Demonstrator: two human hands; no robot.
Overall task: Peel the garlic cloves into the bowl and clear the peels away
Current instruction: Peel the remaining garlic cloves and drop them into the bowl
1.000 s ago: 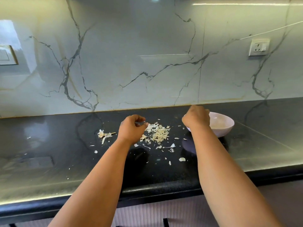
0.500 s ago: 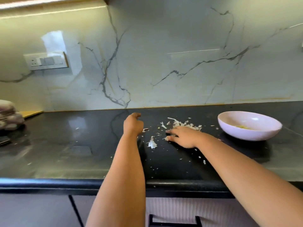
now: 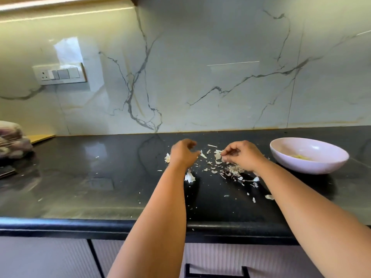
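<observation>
Dry white garlic peels point(image 3: 233, 169) lie scattered on the black countertop point(image 3: 100, 177), thickest under my right hand. My right hand point(image 3: 242, 156) hovers low over that heap with fingers curled, its fingertips pinching at a peel on the heap's left side. My left hand point(image 3: 183, 153) is just to the left, fingers curled, its tips beside a loose peel sliver point(image 3: 203, 154); whether it holds anything is hidden. A larger peel piece point(image 3: 189, 177) lies next to my left wrist. The pale bowl point(image 3: 321, 167) stands to the right with peeled garlic point(image 3: 299, 156) inside.
Folded cloths point(image 3: 12, 139) are stacked at the far left of the counter, with a dark flat object in front of them. A switch plate point(image 3: 60, 74) sits on the marble backsplash. The counter's rounded front edge point(image 3: 80, 223) runs above drawers.
The view swung left and nearer. My right hand came from the bowl to the peels, lay flat on them, and now has its fingers curled up over the heap.
</observation>
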